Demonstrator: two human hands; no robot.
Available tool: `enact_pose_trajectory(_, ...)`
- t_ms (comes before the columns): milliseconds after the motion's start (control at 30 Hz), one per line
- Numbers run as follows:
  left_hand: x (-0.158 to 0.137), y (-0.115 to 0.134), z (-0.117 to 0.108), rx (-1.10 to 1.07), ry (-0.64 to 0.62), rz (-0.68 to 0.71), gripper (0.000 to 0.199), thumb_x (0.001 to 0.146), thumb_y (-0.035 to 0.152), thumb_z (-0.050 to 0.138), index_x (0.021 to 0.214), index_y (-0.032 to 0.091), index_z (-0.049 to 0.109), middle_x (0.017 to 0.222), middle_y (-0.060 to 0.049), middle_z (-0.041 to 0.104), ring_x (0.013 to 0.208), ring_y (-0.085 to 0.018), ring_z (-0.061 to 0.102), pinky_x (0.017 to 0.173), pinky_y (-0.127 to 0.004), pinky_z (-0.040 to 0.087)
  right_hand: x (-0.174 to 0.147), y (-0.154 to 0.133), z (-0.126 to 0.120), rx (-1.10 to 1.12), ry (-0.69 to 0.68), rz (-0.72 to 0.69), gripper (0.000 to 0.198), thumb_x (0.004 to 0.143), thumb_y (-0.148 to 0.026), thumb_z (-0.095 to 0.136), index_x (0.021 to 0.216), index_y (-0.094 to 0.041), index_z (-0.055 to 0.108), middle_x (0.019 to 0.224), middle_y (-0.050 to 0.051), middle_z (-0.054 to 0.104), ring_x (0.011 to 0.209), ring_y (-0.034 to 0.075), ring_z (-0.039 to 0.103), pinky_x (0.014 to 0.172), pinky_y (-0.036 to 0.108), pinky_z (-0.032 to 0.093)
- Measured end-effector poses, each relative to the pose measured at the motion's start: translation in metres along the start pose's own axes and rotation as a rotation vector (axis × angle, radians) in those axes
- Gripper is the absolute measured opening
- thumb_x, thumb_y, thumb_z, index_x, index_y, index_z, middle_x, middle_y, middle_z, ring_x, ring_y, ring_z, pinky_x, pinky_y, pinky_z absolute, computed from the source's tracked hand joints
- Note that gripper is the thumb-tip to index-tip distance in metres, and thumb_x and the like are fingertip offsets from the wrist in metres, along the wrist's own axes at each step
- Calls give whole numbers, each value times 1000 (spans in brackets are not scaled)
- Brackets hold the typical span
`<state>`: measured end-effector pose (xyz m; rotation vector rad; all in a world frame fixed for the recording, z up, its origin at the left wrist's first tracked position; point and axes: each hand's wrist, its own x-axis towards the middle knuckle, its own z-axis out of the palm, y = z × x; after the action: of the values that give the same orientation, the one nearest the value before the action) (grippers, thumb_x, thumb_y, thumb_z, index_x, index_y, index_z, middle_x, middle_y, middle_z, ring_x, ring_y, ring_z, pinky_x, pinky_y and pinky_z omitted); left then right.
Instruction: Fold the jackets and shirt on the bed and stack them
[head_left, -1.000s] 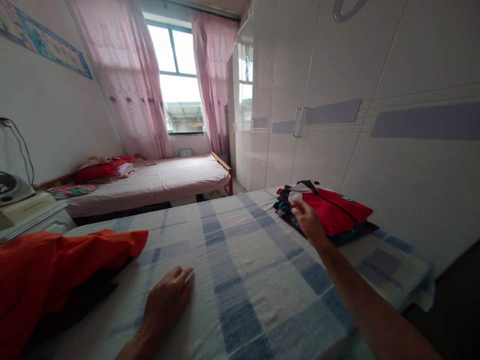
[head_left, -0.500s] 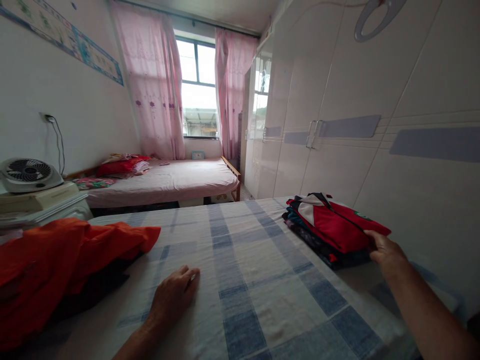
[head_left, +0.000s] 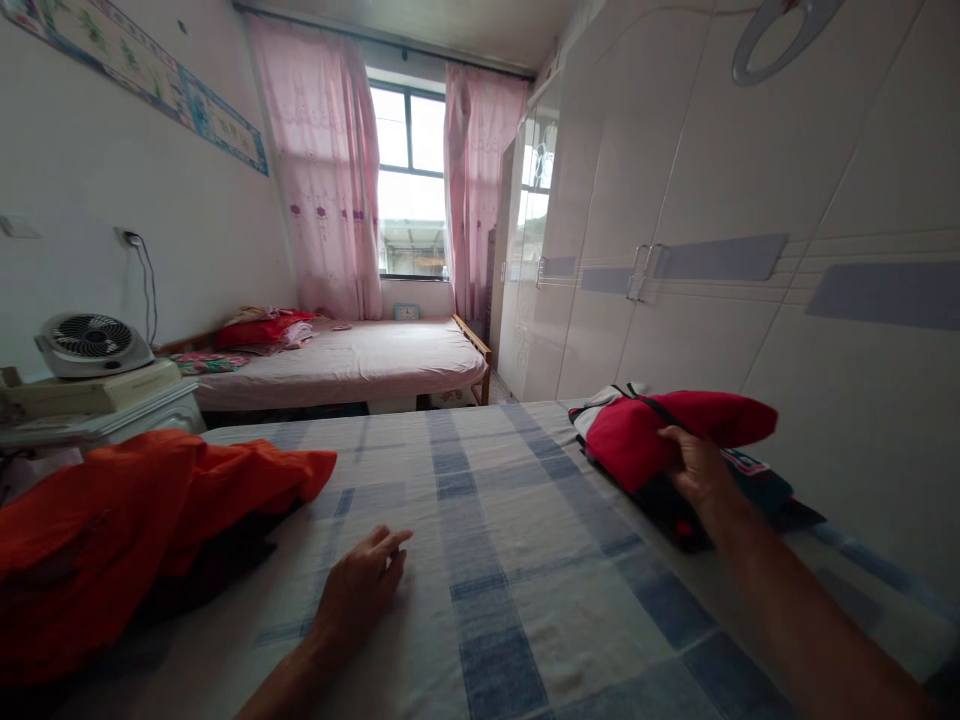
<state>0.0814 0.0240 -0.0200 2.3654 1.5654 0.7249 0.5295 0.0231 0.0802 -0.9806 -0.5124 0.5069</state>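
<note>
You face a red cloth garment (head_left: 626,440) with white and black parts, rumpled orange fabric (head_left: 154,510), and a blue-and-white checked bedsheet (head_left: 525,520).

Can't see all the dark clothes (head_left: 766,488) behind the red garment (head_left: 622,445) and right hand (head_left: 694,468), or orange cloth (head_left: 142,510) past left edge; can't read the tiny clock (head_left: 407,312).

One left hand (head_left: 364,580) and one right hand (head_left: 697,470) — two hands in all. One near bed (head_left: 420,640) plus one far bed (head_left: 382,350): two beds. A wide curtain (head_left: 322,150) and a narrow curtain (head_left: 484,180) make two curtains. One window (head_left: 410,215), one clock (head_left: 407,312), one fan (head_left: 94,343), one wardrobe (head_left: 697,350), one plug (head_left: 132,238). One red jacket (head_left: 626,440), one orange garment (head_left: 146,500) — the dark clothes (head_left: 763,490) under the red jacket overlap too much to count.
</note>
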Motion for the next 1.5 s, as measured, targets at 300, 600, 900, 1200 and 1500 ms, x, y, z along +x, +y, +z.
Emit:
enact_pose_trajectory(300,-3,1,-4,-294,396,118,41,91,36,36,128,22,47,131,-10,48,121,-24,46,102,-44,37,-160,11,100,91,-844,429,41,54,-10,70,94,-19,67,90,1,72,82,19,66,81,33,52)
enact_pose_trajectory(600,-5,-2,-26,-51,625,-3,45,92,31,32,135,19,31,139,-13,37,129,-26,34,107,-46,30,-187,75,85,-42,-1280,562,48,75,-44,64,116,-20,61,113,8,65,104,27,60,91,43,45)
enact_pose_trajectory(900,2,11,-36,362,426,336,43,90,30,39,130,16,45,135,-11,49,135,-30,27,112,-51,15,-147,121,68,-311,-726,346,35,73,-50,59,82,-17,61,68,2,64,57,14,56,55,27,45)
enact_pose_trajectory(1200,-5,25,-41,436,325,282,29,90,32,41,99,15,64,96,-10,64,94,-24,55,90,-38,41,-150,123,68,-468,-867,191,30,77,-41,49,89,-17,63,78,1,66,61,14,55,57,27,43)
enact_pose_trajectory(1500,18,62,-50,272,5,26,41,85,51,42,82,17,66,91,-10,64,87,-25,59,76,-36,44,-149,123,68,-590,-836,58,25,75,-39,50,80,-20,65,77,3,68,71,19,59,62,28,45)
